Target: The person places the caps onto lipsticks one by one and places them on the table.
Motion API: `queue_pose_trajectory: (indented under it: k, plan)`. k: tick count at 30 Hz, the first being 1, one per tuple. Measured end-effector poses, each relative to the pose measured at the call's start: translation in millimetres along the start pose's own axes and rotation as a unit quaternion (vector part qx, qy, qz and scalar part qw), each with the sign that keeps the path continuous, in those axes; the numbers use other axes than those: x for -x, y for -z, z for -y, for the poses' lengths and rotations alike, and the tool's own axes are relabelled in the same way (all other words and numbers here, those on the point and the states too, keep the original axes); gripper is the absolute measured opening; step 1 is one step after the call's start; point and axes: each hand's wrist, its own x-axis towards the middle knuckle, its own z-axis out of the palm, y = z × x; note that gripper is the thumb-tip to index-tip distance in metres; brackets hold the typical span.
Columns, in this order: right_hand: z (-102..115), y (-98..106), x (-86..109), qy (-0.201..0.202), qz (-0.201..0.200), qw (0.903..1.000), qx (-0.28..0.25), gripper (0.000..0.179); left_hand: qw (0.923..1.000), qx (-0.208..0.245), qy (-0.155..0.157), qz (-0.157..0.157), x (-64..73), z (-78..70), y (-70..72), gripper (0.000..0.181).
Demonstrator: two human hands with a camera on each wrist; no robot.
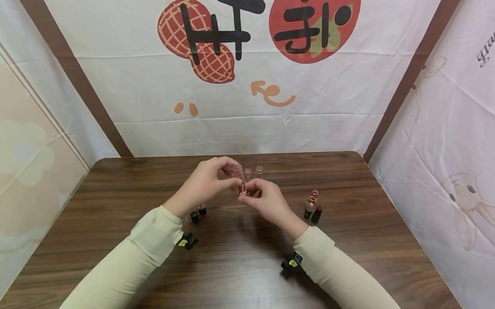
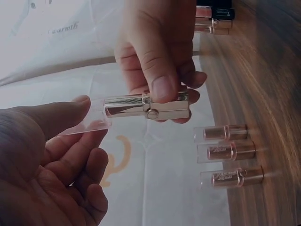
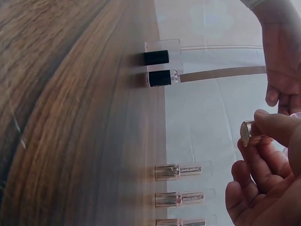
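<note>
Over the middle of the table, my right hand point(image 1: 269, 200) pinches a shiny gold lipstick tube point(image 2: 124, 106) between thumb and fingers near its base. My left hand point(image 1: 206, 178) holds a clear pinkish cap point(image 2: 89, 123) by thumb and fingers. In the left wrist view the cap's open end meets the upper end of the tube; whether it is seated cannot be made out. In the right wrist view the tube's round base point(image 3: 244, 133) shows beneath my right thumb. Behind the hands stand three capped gold lipsticks point(image 2: 235, 177), upright in a row.
Left of centre stand black-based lipsticks point(image 3: 160, 77) and a clear cap point(image 3: 175, 47), partly hidden by my left arm in the head view. On the right is a small cluster of lipstick parts point(image 1: 309, 208), with a red-tipped black lipstick point(image 1: 317, 213). Printed cloth point(image 1: 237, 134) hangs behind the table.
</note>
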Motion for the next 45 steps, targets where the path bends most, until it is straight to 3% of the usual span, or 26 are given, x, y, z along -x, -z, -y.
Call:
queue_pose_trajectory:
  k: [9,23,31,38,45]
  plan:
    - [7,1,-3.6,0.011,-0.002,0.9999,-0.004,0.018,0.9998,0.004,-0.008,0.017,1.3,4.9,-5.4,0.021]
    - [20,8,-6.2,0.027,0.002,0.9988,0.04,0.016,0.9996,-0.013,-0.005,0.023,1.6,4.0,-7.6,0.022]
    - [26,10,-5.1,0.022,0.018,0.9992,0.028,0.017,0.9994,-0.025,-0.015,0.016,1.5,3.4,-9.9,0.021]
    - [21,8,-6.5,0.034,0.031,0.9958,0.079,0.015,0.9993,-0.031,-0.013,0.014,7.7,10.5,-12.6,0.022]
    - [12,-4,-9.4,0.006,0.047,0.9985,0.026,0.016,0.9996,-0.021,0.015,0.009,17.9,24.7,-5.3,0.031]
